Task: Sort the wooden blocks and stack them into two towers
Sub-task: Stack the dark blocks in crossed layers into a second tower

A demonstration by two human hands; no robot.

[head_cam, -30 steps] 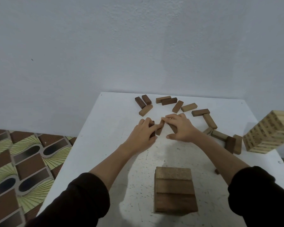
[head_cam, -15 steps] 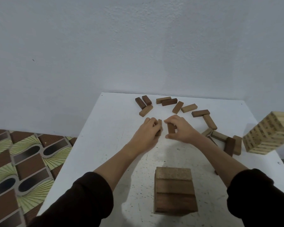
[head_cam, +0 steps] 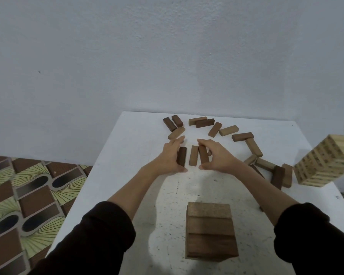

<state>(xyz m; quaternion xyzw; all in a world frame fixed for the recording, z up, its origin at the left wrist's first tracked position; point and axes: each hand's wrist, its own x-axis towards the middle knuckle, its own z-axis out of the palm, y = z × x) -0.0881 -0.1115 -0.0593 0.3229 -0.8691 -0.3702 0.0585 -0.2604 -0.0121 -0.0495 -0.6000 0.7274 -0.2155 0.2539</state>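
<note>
Both my hands are at the middle of the counter (head_cam: 127, 155). My left hand (head_cam: 172, 158) presses flat, fingers straight, against the left dark block (head_cam: 181, 159). My right hand (head_cam: 216, 156) grips the right dark block (head_cam: 204, 160) end to end, fingers curled. The tan block (head_cam: 193, 158) lies between them. Outward, loose blocks (head_cam: 205, 123) arc along the far edge; dark tower (head_cam: 211, 233) at near edge, pale tower (head_cam: 326, 161) at right edge.

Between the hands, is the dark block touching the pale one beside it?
Apart. Head view shows white table between the dark block and the pale block.
</note>
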